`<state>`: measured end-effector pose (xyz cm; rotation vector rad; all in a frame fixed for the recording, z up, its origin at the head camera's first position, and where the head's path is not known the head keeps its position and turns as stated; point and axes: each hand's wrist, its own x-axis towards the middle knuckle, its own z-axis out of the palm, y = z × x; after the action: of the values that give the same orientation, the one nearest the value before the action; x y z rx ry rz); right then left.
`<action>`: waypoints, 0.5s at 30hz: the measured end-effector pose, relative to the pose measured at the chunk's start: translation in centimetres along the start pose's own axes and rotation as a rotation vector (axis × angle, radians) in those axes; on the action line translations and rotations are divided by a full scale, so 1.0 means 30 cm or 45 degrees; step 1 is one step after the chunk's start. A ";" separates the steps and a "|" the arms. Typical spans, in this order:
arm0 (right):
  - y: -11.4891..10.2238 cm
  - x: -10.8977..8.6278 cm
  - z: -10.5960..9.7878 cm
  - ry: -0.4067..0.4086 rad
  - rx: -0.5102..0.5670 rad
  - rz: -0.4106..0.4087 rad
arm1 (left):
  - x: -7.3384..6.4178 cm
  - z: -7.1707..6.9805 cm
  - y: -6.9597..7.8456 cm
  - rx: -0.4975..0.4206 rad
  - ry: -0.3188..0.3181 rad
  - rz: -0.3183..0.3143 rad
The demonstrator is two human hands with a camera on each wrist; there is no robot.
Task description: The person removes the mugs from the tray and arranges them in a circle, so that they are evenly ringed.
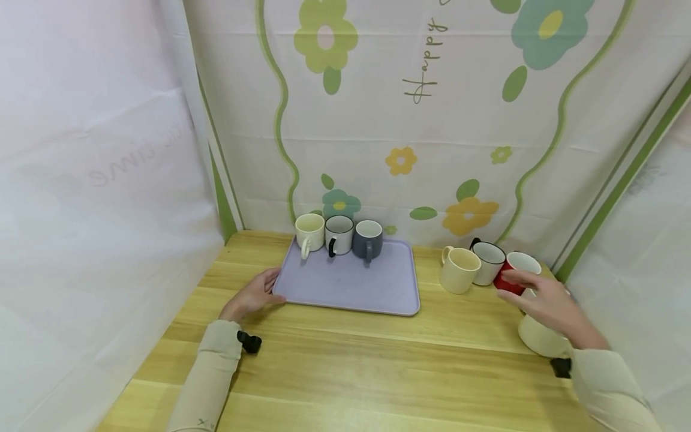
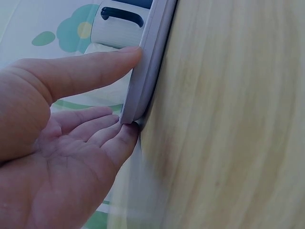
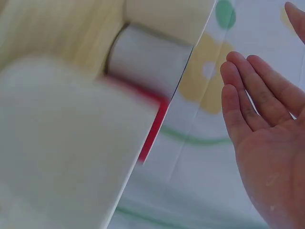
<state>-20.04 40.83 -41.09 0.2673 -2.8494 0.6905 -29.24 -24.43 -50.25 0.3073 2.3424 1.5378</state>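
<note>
Likely reach step: right hand (image 1: 550, 306), lower right, thumb and fingers apart, next needs perhaps red mug (image 1: 521, 262) grip; left hand (image 1: 256, 296), straight-fingered, touches tray (image 1: 351, 285).

This looks like a small booth walled with hanging sheets around a wood-grain tabletop (image 1: 345, 378); what kind of building holds it cannot be told. Beyond both hands hangs a white sheet (image 1: 351, 126) printed with flowers and a sideways "Happy". A pale left sheet (image 1: 97, 240) rises outside the left hand (image 1: 255, 295), a right sheet (image 1: 648, 252) outside the right hand (image 1: 550, 305).
</note>
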 end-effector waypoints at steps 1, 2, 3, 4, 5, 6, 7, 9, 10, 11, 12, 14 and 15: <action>-0.027 0.028 0.022 0.003 0.008 -0.037 | 0.000 0.000 0.000 0.007 0.001 0.001; -0.054 0.055 0.045 0.000 0.019 -0.070 | 0.000 0.001 0.001 0.003 0.007 -0.006; -0.080 0.083 0.068 -0.007 0.036 -0.101 | 0.000 0.001 0.001 0.005 0.009 -0.006; -0.104 0.110 0.093 -0.016 0.056 -0.131 | 0.000 0.001 0.001 0.007 0.009 -0.005; -0.126 0.137 0.121 -0.018 0.089 -0.160 | 0.001 0.001 0.001 0.010 0.008 -0.004; -0.152 0.163 0.146 -0.029 0.115 -0.181 | 0.001 0.001 0.001 0.009 0.007 -0.003; -0.179 0.188 0.173 -0.037 0.148 -0.191 | 0.001 0.001 0.002 0.006 0.009 -0.004; -0.228 0.236 0.234 -0.049 0.225 -0.215 | 0.000 0.002 0.003 0.007 0.007 -0.005; -0.251 0.261 0.267 -0.050 0.266 -0.226 | -0.001 0.002 0.005 0.008 0.007 -0.004; -0.274 0.285 0.299 -0.054 0.310 -0.235 | -0.001 0.002 0.006 0.008 0.007 -0.006; -0.296 0.309 0.332 -0.057 0.344 -0.241 | -0.002 0.002 0.006 0.009 0.008 -0.006; -0.335 0.352 0.393 -0.070 0.415 -0.241 | -0.002 0.004 0.007 0.009 0.012 -0.005; -0.356 0.373 0.420 -0.081 0.456 -0.224 | -0.003 0.005 0.007 0.008 0.015 -0.005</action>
<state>-30.34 24.17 -44.88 0.5941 -2.6988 1.1687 -29.11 -24.25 -50.10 0.2962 2.3556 1.5348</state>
